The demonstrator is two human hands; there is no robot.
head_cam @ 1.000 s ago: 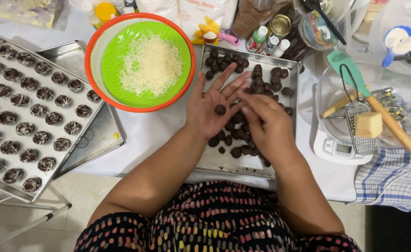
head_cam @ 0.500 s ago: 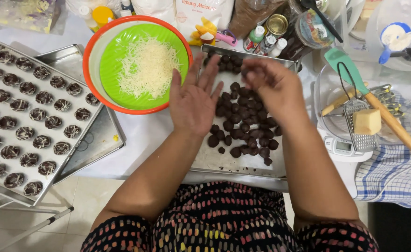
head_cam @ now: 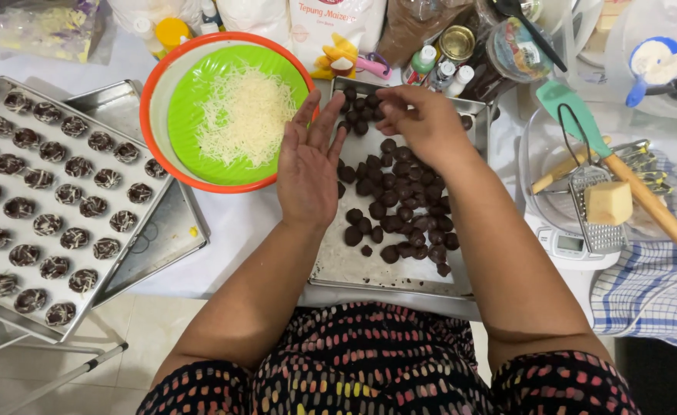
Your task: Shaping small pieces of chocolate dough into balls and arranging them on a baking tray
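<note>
So the dark dough balls (head_cam: 400, 200) sit piled on the metal tray (head_cam: 338, 265) right in front of the person, running in a long heap from the far rim back toward the body. The right hand (head_cam: 423, 119) is up at the far end of that heap, fingers pinched together over a ball there, though I can't tell if it's really gripping one. The left hand (head_cam: 307, 173) is flat and empty, fingers spread, at the tray's left edge beside the green bowl (head_cam: 192, 107) of shredded cheese, so the balls lie to its right. Half a second ago both hands were closer to the middle of the tray; now the right has reached further out, and it's clearly the nearer one to the far balls
</note>
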